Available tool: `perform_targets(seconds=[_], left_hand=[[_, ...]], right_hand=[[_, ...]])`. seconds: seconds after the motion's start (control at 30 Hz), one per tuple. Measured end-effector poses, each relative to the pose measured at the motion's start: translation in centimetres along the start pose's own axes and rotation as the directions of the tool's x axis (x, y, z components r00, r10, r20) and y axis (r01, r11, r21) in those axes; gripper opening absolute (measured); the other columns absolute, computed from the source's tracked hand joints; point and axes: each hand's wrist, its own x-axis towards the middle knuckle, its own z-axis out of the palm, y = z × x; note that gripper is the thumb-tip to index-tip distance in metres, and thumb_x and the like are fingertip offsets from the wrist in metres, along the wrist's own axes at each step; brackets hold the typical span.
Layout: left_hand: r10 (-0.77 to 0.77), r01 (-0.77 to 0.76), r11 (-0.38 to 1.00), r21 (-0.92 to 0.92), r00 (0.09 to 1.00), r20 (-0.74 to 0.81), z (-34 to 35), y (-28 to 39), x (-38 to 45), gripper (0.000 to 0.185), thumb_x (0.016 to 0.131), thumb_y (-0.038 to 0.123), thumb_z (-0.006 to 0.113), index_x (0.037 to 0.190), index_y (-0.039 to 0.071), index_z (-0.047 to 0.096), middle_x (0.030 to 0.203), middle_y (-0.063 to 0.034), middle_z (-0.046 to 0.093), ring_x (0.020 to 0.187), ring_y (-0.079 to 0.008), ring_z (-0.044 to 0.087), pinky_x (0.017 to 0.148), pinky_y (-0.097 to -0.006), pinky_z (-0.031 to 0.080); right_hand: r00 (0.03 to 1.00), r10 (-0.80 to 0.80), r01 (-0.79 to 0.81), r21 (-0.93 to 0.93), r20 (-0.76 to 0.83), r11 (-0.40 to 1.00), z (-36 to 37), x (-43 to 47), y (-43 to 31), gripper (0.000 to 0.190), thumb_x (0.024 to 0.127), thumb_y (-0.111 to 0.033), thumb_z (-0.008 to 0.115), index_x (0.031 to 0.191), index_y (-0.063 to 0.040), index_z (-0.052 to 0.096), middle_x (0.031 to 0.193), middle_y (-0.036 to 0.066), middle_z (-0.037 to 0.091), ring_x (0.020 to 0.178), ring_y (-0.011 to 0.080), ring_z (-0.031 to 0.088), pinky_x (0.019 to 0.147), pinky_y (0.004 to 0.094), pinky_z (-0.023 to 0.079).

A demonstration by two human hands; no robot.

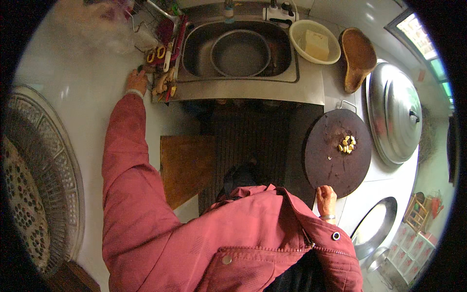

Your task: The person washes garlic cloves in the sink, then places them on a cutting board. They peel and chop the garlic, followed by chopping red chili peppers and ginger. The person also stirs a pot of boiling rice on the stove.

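Note:
My left hand (137, 80) reaches to the left end of the counter, beside a dark item at its fingertips; whether it grips this is unclear. Close by lie pieces of ginger root (163, 83), scissors with yellow handles (156, 54) and a white-handled utensil (168, 60). My right hand (325, 200) rests with curled fingers at the near edge of a round dark chopping board (321, 157); it is unclear whether anything is in it. On the board sit several peeled garlic cloves (347, 145). A metal wire handle (348, 104) sticks out from the board's far side.
A steel sink (193, 47) holds a round metal basin (240, 53). To its right stand a plastic colander (296, 43) with a pale block, a brown wooden scoop (357, 54) and a large domed metal lid (392, 113). A wide pan (392, 215) is at the lower right.

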Motion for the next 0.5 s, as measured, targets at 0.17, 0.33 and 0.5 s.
perform_targets(seconds=[0.17,0.33,0.5], left_hand=[[-0.005,-0.001,0.982,0.187,1.0,0.031,1.6,-0.7,-0.2,0.041,0.084,0.003,0.064,0.124,0.01,0.064,0.145,-0.0094,0.045,0.136,-0.0335,0.038,0.113,-0.0414,0.035],[0.112,-0.132,0.96,0.247,0.989,0.093,3.4,-3.4,-0.6,0.035,0.094,0.018,0.047,0.125,0.007,0.059,0.138,-0.0154,0.051,0.123,-0.037,0.05,0.102,-0.0473,0.045],[0.232,-0.334,0.872,0.358,0.926,0.297,4.2,-4.5,-2.8,0.034,0.089,0.003,0.057,0.122,0.006,0.065,0.136,-0.0151,0.051,0.131,-0.0346,0.043,0.108,-0.0419,0.041]], right_hand=[[1.0,0.02,-0.02,-0.009,0.023,1.0,-0.2,0.8,-0.6,0.016,0.087,-0.012,0.067,0.081,0.001,0.059,0.073,0.017,0.059,0.065,0.0328,0.059,0.061,0.0403,0.046],[0.997,0.043,-0.036,-0.104,0.057,0.994,-0.8,1.7,-1.2,0.026,0.089,-0.017,0.063,0.075,0.001,0.052,0.072,0.021,0.056,0.067,0.0399,0.056,0.062,0.0454,0.044],[0.996,0.067,-0.06,-0.117,0.054,0.991,-0.7,2.3,-1.1,0.026,0.089,-0.023,0.062,0.079,0.0,0.057,0.079,0.022,0.062,0.079,0.0413,0.062,0.069,0.0495,0.048]])
